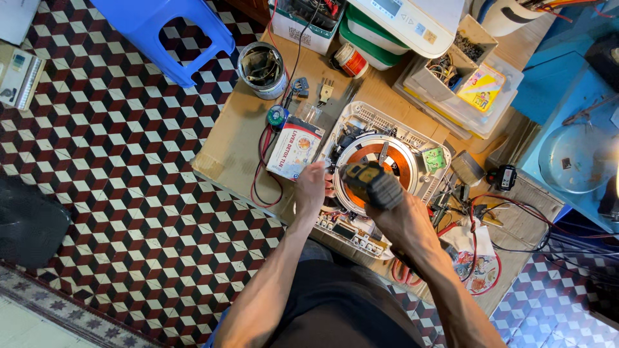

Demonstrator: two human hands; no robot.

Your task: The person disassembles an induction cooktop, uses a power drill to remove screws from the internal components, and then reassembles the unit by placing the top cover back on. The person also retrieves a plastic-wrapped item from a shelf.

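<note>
Cooker (380,164) — an opened induction unit with its white shell laid bare — lies near the middle of the desk (232,145), just in front of the person. A copper-coloured coil ring fills the middle of it, and a green board (434,158) sits at its right edge; a long strip of circuit board runs along the near side.

The right hand (403,222) is closed around a drill (373,183), dark with yellow patches, which points down over the near rim of the coil. The left hand (311,188) rests on the cooker's left edge beside the drill; its fingers look loosely curled, though whether they pinch anything cannot be told.

For this step, the judgement is that the drill should stand square to the screw, with light pressure and slow speed, while the left hand braces the shell so it cannot twist — the bit must stay clear of the coil windings.

Around it lie a small white box (294,147) just to the left, a tin (262,69) of bits further back, red and black leads, and clear trays (451,77) of parts at the far right. A blue stool (164,32) stands on the patterned floor.
</note>
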